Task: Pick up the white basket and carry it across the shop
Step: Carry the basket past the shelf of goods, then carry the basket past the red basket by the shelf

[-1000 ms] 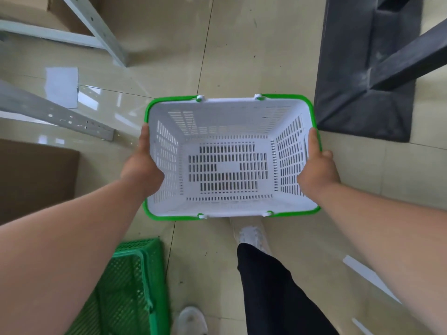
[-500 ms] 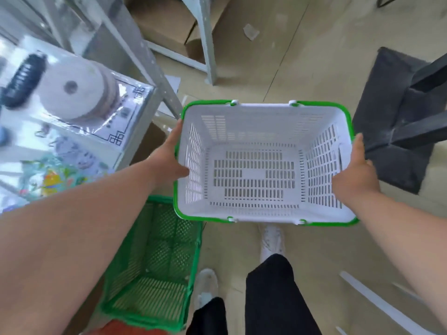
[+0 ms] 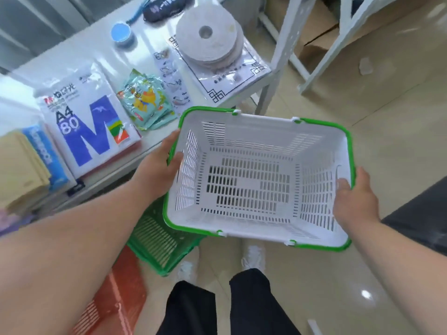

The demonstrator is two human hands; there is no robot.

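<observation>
Gripping slotted white basket (image 3: 251,187), green-rimmed, rectangular

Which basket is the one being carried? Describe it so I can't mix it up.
Start at the shelf table on the left; just right of its edge, both hands hold the white basket above the floor. Unlike the all-green basket and the red one on the floor below, it is white, green-rimmed and empty.

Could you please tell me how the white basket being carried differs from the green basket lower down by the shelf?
The white basket has white slotted walls with a green rim, while the green basket is green all over. The white basket is held up by the left hand and right hand; no hand touches the green basket. The white basket shows whole, the green basket partly hidden beneath it. Both are empty slotted plastic.
</observation>
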